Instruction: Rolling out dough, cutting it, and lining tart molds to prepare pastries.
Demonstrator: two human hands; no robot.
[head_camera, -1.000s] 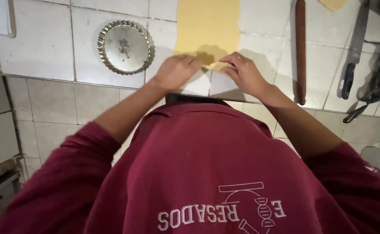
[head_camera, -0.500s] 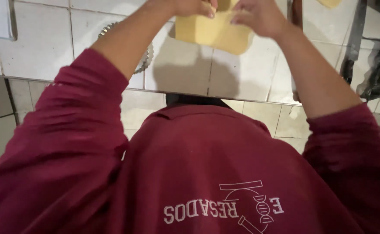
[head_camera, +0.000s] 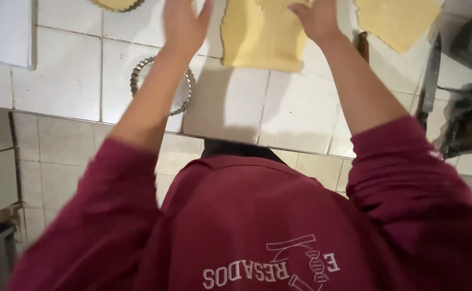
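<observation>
a maroon sweatshirt [head_camera: 257, 226] fills the near view. beyond it, the left forearm hides part of a fluted tin [head_camera: 139, 81] on the tiled counter [head_camera: 300, 113]. far centre lies the dough sheet [head_camera: 263, 37]; right hand [head_camera: 316, 19] presses flat on it, left hand [head_camera: 184, 24] open, released, just left. a knife [head_camera: 429, 75] lies right.

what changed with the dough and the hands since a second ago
The dough sheet, folded near the counter edge a second ago, then lifted, now lies flat farther back. The left hand has let go and hovers open; the right hand rests on the sheet. The fluted tin stayed put.
</observation>
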